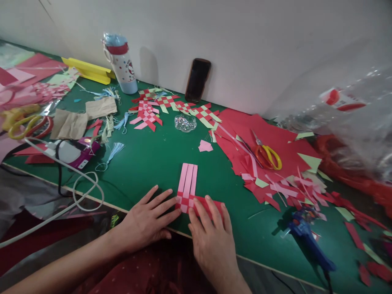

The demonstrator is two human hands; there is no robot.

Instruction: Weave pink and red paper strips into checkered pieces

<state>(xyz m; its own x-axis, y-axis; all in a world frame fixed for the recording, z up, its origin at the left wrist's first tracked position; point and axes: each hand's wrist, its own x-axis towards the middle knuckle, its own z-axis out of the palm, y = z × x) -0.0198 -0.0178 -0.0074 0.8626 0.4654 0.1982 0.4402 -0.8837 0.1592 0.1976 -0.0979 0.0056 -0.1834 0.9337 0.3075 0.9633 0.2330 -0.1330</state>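
A small weave of pink and red paper strips [187, 188] lies on the green table [153, 159] near its front edge; three pink strips run away from me and red strips cross them. My left hand [147, 220] lies flat with fingers stretched out, fingertips touching the weave's left edge. My right hand [211, 237] lies over the red strips on the right, fingers extended and pressing them down. Neither hand grips anything.
Red paper sheets [266, 143] with yellow-handled scissors [268, 155] and paper scraps lie at right. A blue glue gun [306, 237] is at front right. Finished woven pieces [150, 114], a dish of beads [185, 122], a phone [197, 79], a bottle [121, 63] and a purple device with cable [76, 153] are behind and left.
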